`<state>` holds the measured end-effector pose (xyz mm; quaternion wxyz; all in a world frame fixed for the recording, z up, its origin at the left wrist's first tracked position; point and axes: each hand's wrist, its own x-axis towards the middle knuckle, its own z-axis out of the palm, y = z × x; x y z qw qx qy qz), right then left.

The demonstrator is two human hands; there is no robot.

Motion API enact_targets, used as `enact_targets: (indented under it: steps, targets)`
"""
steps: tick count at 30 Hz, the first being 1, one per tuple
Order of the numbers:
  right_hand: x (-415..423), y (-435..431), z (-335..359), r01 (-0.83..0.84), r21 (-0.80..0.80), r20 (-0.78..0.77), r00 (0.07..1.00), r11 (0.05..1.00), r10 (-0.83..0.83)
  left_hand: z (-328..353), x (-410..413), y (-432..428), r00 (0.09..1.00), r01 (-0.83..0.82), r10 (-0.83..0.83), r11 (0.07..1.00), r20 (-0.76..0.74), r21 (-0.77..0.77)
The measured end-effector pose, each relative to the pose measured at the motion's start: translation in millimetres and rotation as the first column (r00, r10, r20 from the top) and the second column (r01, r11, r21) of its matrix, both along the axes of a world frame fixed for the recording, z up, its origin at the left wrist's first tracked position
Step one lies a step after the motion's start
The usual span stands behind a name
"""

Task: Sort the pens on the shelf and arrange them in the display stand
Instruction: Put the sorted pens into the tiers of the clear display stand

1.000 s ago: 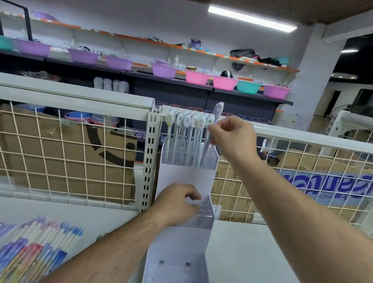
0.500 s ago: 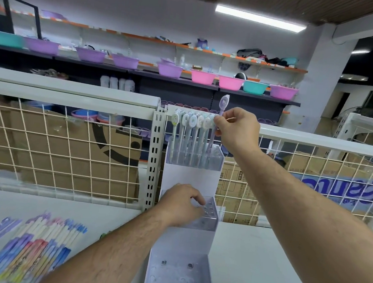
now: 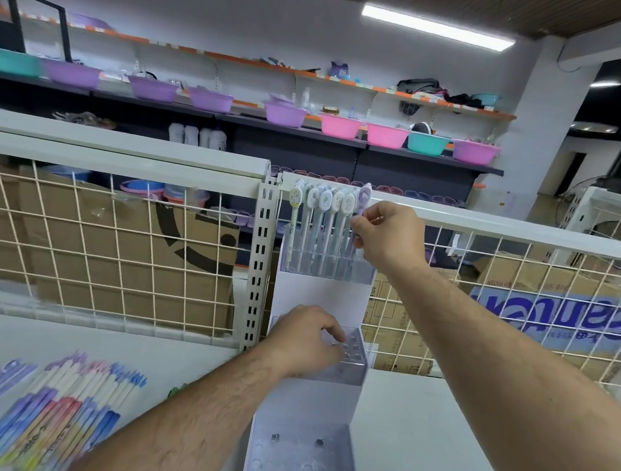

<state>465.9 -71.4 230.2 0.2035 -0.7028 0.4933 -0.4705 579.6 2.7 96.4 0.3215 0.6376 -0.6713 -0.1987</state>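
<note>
Mid-frame, the right hand (image 3: 387, 237) pinches a purple-topped pen (image 3: 363, 196) at the right edge of the top row of the display stand (image 3: 319, 299). The left hand (image 3: 304, 340) grips its middle step. Loose pens (image 3: 53, 412) lie lower left.

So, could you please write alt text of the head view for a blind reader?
A person's right hand pinches a purple-capped pen at the right end of the pen row in the top tier of a clear display stand, while the left hand holds its middle tier. More pens lie on the shelf at lower left.
</note>
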Motion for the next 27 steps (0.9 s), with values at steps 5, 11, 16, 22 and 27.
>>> enact_targets:
  steps: [5, 11, 16, 22, 27]
  targets:
    - [0, -2, -10, 0.009, -0.017, -0.126, 0.992, 1.0, -0.011, 0, 1, 0, 1.0, 0.004, -0.004, 1.0, -0.001, 0.004]
    - [-3, 2, -16, -0.007, 0.054, -0.022, 1.0, 0.999, 0.008, -2, 2, -2, 1.0, 0.015, -0.015, 1.0, 0.015, -0.006]
    - [-9, 20, -35, 0.009, 0.033, 0.058, 0.998, 0.999, -0.011, -3, 3, -2, 1.0, 0.021, -0.021, 1.0, 0.004, -0.007]
    - [-22, 59, -85, 0.06, 0.118, -0.07, 0.996, 0.991, -0.052, 0, 5, 0, 0.997, 0.055, -0.054, 0.998, 0.061, -0.006]
    - [-32, 87, -113, 0.075, 0.176, -0.128, 0.99, 0.982, -0.052, -2, 15, 13, 0.982, 0.072, -0.056, 0.994, 0.181, -0.08]
